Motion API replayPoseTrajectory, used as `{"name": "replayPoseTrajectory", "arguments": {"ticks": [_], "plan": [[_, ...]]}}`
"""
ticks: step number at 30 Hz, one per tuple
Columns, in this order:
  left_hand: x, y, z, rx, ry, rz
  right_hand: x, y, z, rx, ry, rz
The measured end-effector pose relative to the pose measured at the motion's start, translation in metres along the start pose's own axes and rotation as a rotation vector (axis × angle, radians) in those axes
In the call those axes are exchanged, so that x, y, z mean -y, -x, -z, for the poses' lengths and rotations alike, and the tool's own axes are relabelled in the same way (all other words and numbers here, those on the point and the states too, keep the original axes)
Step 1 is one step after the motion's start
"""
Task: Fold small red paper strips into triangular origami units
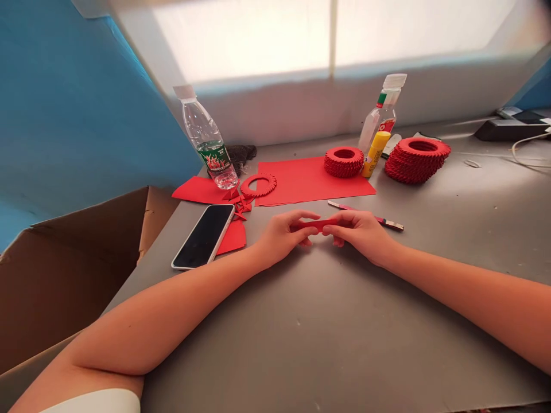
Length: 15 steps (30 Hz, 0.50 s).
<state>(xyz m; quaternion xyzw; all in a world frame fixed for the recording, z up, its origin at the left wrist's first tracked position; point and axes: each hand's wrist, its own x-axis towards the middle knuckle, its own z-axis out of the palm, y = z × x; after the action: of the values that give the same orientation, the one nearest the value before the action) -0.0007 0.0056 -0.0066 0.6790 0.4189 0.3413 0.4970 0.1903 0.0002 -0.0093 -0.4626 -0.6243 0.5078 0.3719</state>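
Observation:
Between my two hands is a narrow strip of red paper, held just above the grey table. My left hand pinches its left end with thumb and fingers. The right end is pinched by my right hand. Behind my right hand lies a utility knife, partly hidden by it. Red paper sheets are spread beyond both hands. A flat ring of folded red paper lies at their left, and small folded red pieces are scattered near it.
A phone rests left of my hands, near a water bottle. Stacked red paper rings, a yellow glue stick, another bottle and a taller ring stack stand at the back. A cardboard box is left of the table.

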Motion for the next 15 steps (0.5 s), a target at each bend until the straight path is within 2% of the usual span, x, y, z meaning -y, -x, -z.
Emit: {"name": "replayPoseTrajectory", "arguments": {"ticks": [15], "plan": [[-0.0002, 0.0002, -0.0016, 0.011, 0.023, 0.025, 0.0023, 0.0013, 0.0, 0.015, -0.003, 0.001]]}}
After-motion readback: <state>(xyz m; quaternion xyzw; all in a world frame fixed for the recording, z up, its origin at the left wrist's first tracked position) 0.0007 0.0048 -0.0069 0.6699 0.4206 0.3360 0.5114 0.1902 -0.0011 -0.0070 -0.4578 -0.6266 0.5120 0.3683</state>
